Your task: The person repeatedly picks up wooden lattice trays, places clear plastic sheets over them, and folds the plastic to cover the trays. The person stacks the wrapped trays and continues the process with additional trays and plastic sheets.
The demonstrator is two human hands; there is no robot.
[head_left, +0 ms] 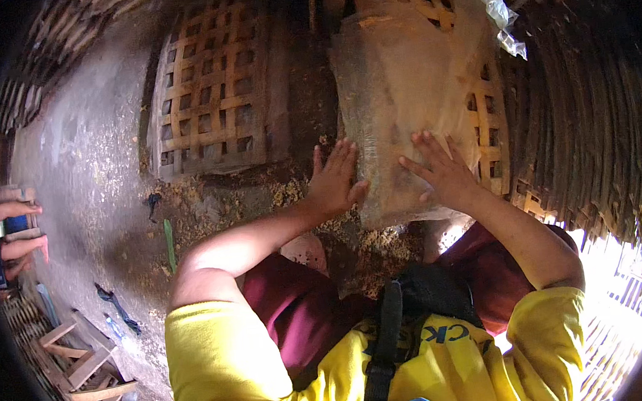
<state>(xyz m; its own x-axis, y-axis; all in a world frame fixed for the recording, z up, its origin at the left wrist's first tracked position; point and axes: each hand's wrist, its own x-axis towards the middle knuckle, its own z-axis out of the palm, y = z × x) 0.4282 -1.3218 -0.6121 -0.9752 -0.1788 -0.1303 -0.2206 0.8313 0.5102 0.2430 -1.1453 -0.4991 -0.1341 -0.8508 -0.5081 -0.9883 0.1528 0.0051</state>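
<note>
In front of me lies a cloudy plastic sheet, spread over a woven bamboo lattice whose square holes show along its right side and far end. My right hand rests flat on the near right part of the sheet, fingers spread. At the sheet's left edge is my left hand, its fingers stretched out and its thumb toward the sheet; I cannot tell whether it presses on it. Neither hand grips anything. Most of the lattice below is veiled by the sheet.
Another bamboo lattice lies to the left on dirt ground strewn with crumbs. A wall of upright slats bounds the right side, with crumpled clear plastic near its far end. Wooden frames stand at lower left; another person's legs show far left.
</note>
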